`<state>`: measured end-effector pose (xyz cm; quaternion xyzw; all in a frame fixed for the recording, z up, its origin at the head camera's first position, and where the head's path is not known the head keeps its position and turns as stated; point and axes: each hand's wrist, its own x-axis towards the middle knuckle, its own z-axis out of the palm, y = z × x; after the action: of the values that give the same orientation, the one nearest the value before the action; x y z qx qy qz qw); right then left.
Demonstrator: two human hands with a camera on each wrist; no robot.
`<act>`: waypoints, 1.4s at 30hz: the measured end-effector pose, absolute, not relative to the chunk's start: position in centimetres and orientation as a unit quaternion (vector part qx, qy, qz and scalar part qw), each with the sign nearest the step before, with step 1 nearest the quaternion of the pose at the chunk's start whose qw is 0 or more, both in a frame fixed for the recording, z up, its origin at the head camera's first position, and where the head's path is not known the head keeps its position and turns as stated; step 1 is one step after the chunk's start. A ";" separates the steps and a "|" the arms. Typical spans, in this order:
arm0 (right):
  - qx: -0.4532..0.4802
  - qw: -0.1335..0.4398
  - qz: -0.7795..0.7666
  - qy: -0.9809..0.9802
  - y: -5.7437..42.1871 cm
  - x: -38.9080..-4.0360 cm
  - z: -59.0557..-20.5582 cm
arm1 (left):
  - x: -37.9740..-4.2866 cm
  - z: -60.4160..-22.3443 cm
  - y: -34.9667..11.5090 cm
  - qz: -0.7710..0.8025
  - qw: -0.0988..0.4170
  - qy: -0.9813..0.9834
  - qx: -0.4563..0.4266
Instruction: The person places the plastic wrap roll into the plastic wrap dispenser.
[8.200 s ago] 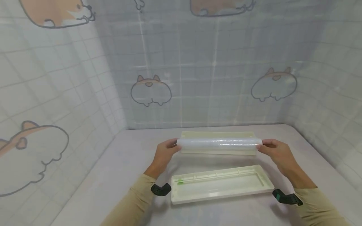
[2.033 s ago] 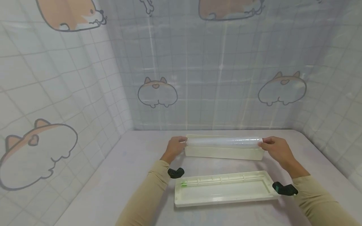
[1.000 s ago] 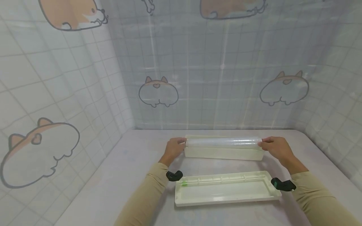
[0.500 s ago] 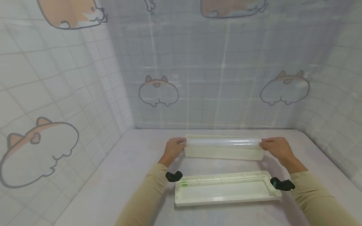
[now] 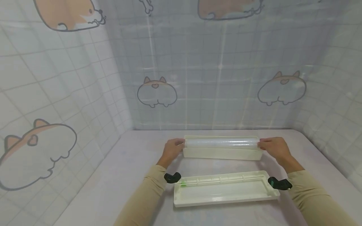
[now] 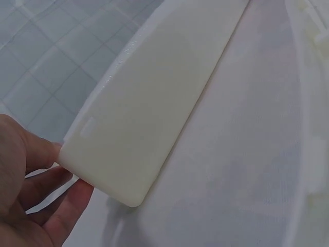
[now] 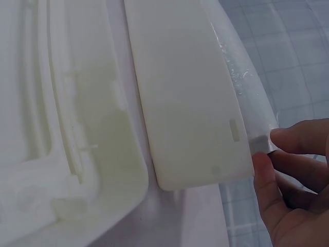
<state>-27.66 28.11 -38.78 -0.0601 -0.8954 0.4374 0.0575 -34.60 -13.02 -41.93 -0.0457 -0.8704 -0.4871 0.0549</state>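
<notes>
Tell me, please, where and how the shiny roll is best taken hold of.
Probably by its two ends, one hand coming in from each side. The shiny roll lies lengthwise along the cream box, whose near wall hides its lower part, so gripping its middle looks awkward. The right hand pinches the right end, which shows above that wall.

No legible txt, nos. or brands for us in the 3 views: we can't make out lettering on the white box, film roll, lid, dark wrist units or wall cloth, whose prints are pics only.
</notes>
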 end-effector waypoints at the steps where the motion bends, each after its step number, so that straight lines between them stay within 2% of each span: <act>1: -0.059 0.057 0.442 -0.893 28.1 -27.7 -38.8 | -34.6 -42.0 -13.1 -0.488 0.055 -0.870 -0.047; 24: -0.079 0.042 0.467 -0.880 28.0 -28.0 -39.0 | -34.6 -42.7 -13.6 -0.531 0.044 -0.845 -0.045; 33: -0.031 0.058 0.511 -0.857 28.5 -26.6 -39.6 | -34.1 -42.9 -13.9 -0.571 0.016 -0.819 -0.050; 42: -0.002 0.074 0.554 -0.829 29.4 -24.8 -40.2 | -32.0 -42.2 -14.4 -0.542 0.019 -0.838 -0.058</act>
<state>-24.83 29.36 -40.20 -0.0017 -0.8293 0.5539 0.0742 -32.04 -14.44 -42.16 -0.0581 -0.8380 -0.5423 0.0193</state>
